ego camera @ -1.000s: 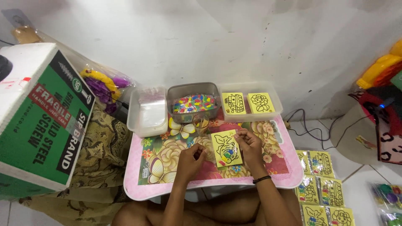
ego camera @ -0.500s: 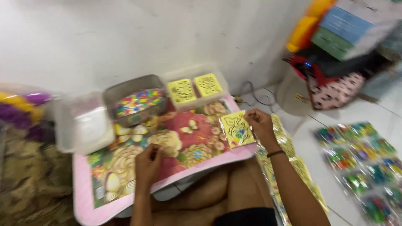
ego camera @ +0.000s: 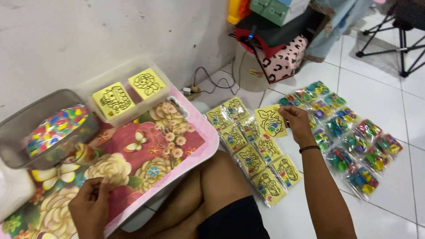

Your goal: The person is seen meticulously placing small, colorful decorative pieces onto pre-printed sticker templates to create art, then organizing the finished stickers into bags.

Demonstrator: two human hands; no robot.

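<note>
My right hand (ego camera: 295, 124) is stretched out over the white floor and holds a yellow picture card (ego camera: 270, 121) with a black outline drawing, just above two rows of similar bagged yellow cards (ego camera: 252, 150). My left hand (ego camera: 90, 207) rests with fingers curled on the floral pink lap table (ego camera: 146, 150); whether it holds anything small I cannot tell. A clear tray (ego camera: 128, 95) at the table's far edge carries two more yellow cards.
A grey tub of small coloured pieces (ego camera: 48, 128) stands at the table's left. Several bags of coloured pieces (ego camera: 349, 137) lie on the floor tiles to the right. A white wall, a cable (ego camera: 208, 84) and a spotted bag (ego camera: 283, 57) are behind.
My right hand has carried the yellow card off the table and out to the right over the floor cards. The view has swung right. My left hand has stayed on the table.
</note>
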